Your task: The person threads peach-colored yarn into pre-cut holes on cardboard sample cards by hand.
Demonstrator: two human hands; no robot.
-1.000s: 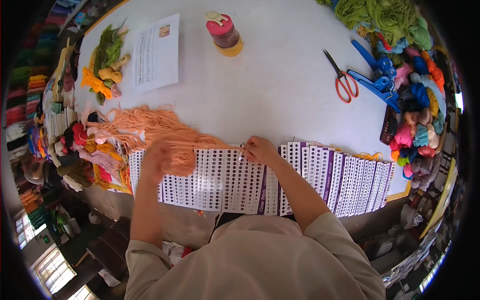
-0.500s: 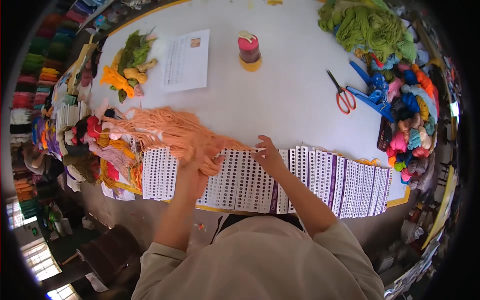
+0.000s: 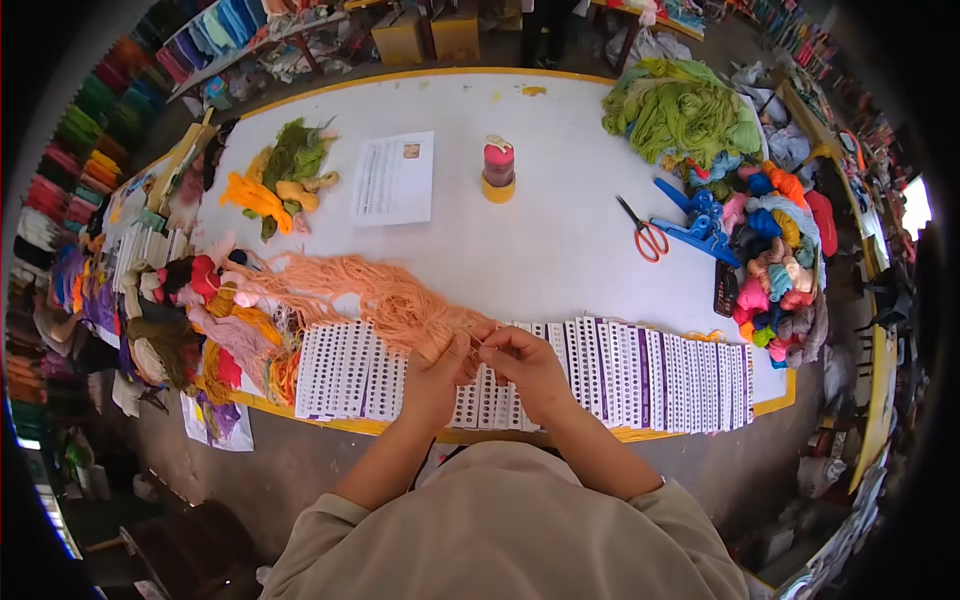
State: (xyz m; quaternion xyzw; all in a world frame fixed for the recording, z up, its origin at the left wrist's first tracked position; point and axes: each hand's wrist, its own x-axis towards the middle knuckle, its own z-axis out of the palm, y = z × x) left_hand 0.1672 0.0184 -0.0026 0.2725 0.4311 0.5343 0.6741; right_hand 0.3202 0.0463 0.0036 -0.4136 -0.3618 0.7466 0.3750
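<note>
A loose bundle of peach yarn (image 3: 400, 300) spreads over the table's near left part, its tail drawn toward my hands. My left hand (image 3: 440, 372) is closed around the near end of the bundle. Close beside it, my right hand (image 3: 530, 368) pinches the strands at the tip, thumb against forefinger. The two hands almost touch. Beneath them runs a long row of overlapping white cards with punched holes (image 3: 620, 375), some with purple strips, along the table's front edge.
Scissors (image 3: 645, 235), a blue clamp-like tool (image 3: 705, 225) and heaped coloured yarn skeins (image 3: 775, 250) lie right. Green yarn (image 3: 685, 115) is piled behind them. A printed sheet (image 3: 393, 180), a thread cone (image 3: 498, 170) and more skeins (image 3: 215, 330) are also on the table.
My right hand has moved left and down to meet my left hand at the yarn's tip. My left hand has shifted right, gathering the yarn end. The view has tilted upward.
</note>
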